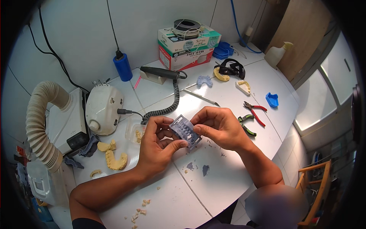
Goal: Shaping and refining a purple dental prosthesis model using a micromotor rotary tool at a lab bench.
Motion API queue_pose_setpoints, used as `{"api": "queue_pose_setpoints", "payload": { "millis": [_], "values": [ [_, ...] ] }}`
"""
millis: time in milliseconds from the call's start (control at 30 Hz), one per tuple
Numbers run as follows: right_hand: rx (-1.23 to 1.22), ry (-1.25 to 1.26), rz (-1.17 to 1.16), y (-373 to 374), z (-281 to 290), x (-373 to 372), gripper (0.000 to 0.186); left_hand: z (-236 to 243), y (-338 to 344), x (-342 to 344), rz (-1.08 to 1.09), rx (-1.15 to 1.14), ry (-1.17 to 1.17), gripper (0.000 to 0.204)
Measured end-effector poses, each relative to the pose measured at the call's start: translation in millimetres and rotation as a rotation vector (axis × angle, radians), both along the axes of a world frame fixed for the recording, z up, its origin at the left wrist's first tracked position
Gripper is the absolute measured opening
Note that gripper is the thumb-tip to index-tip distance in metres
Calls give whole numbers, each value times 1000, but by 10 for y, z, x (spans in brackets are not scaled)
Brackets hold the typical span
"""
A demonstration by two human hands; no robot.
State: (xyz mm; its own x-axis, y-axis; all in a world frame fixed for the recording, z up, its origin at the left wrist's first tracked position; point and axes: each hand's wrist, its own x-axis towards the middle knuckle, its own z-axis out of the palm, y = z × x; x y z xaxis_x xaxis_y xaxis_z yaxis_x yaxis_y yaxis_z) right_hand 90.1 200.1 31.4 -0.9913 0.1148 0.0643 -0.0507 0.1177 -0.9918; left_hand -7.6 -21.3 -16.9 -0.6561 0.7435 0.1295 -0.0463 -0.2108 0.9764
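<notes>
A grey-blue dental model (185,131) with rows of teeth and slotted ends is held tilted over the white table. My left hand (157,147) grips its near left side, thumb along the lower edge and fingers behind. From the right, my right hand (221,128) pinches its upper right side, thumb at the teeth and fingers curled; part of the model is hidden by the fingertips. Below the hands lie grey scraps (206,170). Left of my left hand are a yellow plaster arch (116,160) and a clear plastic box (133,133) holding yellow pieces.
Red-handled cutters (259,114) and green-handled pliers (248,126) lie right. A pen-like tool (201,97) lies beyond my hands. A handpiece (160,72) rests on its stand, its coiled cord (176,97) running to a white control unit (103,108). A ribbed hose (38,122) arches at left.
</notes>
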Motion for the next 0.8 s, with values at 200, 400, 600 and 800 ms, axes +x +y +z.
{"api": "queue_pose_setpoints", "payload": {
  "millis": [200,400,600,800],
  "values": [
    [143,70,114,78,127,15,29,17,14,42,-7,57,39,78],
    [375,273,220,101,185,29,44,85,25,54,-71,25,99,66],
    [559,376,226,13,184,11,63,-34,-36,-4,-79,68,63,58],
    [717,346,131,-26,157,25,73,-65,-22,-17,-6,105,37,57]
  ]
}}
